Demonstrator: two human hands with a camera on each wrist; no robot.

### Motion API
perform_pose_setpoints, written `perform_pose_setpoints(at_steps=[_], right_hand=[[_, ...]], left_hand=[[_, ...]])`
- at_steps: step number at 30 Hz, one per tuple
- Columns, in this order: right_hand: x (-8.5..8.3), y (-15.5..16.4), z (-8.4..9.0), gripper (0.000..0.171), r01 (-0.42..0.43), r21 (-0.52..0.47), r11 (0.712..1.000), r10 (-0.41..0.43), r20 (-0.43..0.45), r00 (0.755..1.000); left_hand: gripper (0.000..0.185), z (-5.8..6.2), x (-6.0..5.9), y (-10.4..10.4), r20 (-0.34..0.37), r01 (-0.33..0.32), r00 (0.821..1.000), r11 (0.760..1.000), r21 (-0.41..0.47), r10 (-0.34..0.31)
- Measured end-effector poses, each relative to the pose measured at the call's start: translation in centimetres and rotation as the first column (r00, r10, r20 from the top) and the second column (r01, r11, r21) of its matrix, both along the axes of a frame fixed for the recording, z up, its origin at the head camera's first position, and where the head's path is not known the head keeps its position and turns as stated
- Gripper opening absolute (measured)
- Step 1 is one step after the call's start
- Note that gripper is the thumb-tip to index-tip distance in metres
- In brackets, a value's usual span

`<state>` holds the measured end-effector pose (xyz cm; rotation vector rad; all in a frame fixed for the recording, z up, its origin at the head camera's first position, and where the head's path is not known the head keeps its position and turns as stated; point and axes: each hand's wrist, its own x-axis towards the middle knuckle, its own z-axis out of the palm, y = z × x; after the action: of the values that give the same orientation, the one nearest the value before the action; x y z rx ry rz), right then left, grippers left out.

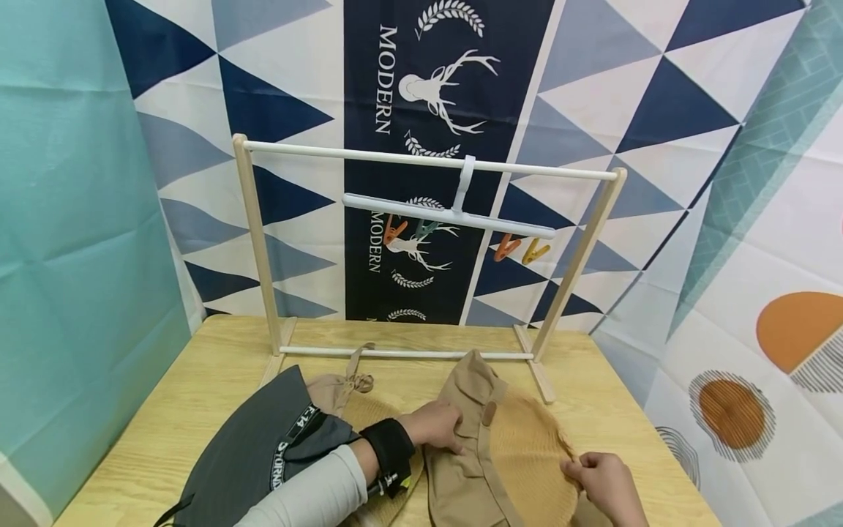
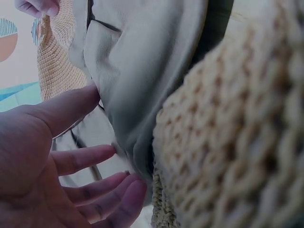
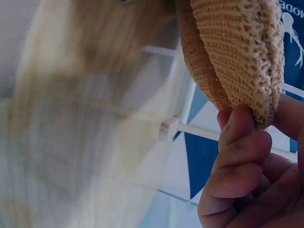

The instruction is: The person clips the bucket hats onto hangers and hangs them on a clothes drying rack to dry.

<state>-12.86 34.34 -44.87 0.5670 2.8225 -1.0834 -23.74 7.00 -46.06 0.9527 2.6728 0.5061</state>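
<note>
Patterned cloth hangs all round the scene: plain teal sheet (image 1: 72,241) at the left of the frame, navy and white triangles with a deer print behind, and orange circles on the fabric at the far right. Across the lower half runs a pale wooden table (image 1: 197,380). On its far part stands a wooden drying rack (image 1: 428,256), and from its top rail hangs a white clip hanger (image 1: 451,212) with orange, green and yellow pegs.

At lower left of the head view lies a dark grey hat (image 1: 250,439) with a lettered strap, and just right of it a second straw hat (image 1: 369,417) peeks out under the forearm. The left hand (image 1: 435,426), with a black wrist strap and a pale sleeve behind it, rests on the khaki cloth part of a straw sun hat (image 1: 520,454) in the lower centre; the left wrist view shows the fingers (image 2: 90,159) nearly straight and spread, the thumb touching the cloth fold. At lower right, the right hand (image 1: 606,483) pinches the woven brim's edge; the right wrist view shows its fingers (image 3: 240,156) curled tight on the folded straw rim, which there is lifted clear of the table.
</note>
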Motion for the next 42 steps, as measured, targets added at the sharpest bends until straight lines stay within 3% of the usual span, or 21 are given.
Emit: perform_pose_setpoints(at_steps=[6, 13, 20, 26, 31, 42], right_hand=[[-0.1, -0.6, 0.9, 0.027, -0.024, 0.074, 0.997, 0.029, -0.079, 0.996], [-0.1, -1.1, 1.7, 0.027, -0.033, 0.125, 0.992, 0.048, -0.118, 0.992], [-0.4, -1.6, 2.8, 0.027, -0.040, 0.150, 0.988, 0.062, -0.142, 0.988], [-0.9, -2.3, 3.9, 0.027, -0.050, 0.177, 0.983, 0.081, -0.168, 0.982], [-1.1, -2.9, 4.5, 0.023, -0.060, 0.184, 0.981, 0.094, -0.183, 0.979], [-1.4, -3.6, 5.4, 0.023, -0.061, 0.206, 0.977, 0.106, -0.217, 0.970]], left_hand=[[0.041, -0.1, -0.2, 0.0, -0.016, -0.038, 0.999, 0.999, 0.011, 0.039], [0.036, -0.7, -0.6, 0.2, -0.051, -0.036, 0.998, 0.998, 0.051, 0.039], [0.061, -0.5, -1.0, 0.5, -0.074, -0.069, 0.994, 0.988, 0.139, 0.080], [0.062, -0.3, -1.1, 1.2, -0.129, -0.135, 0.979, 0.979, 0.154, 0.155], [0.064, -0.3, -1.1, 1.4, -0.101, -0.179, 0.975, 0.968, 0.173, 0.198], [0.050, 0.2, -1.3, 1.6, -0.154, -0.191, 0.960, 0.948, 0.254, 0.234]])
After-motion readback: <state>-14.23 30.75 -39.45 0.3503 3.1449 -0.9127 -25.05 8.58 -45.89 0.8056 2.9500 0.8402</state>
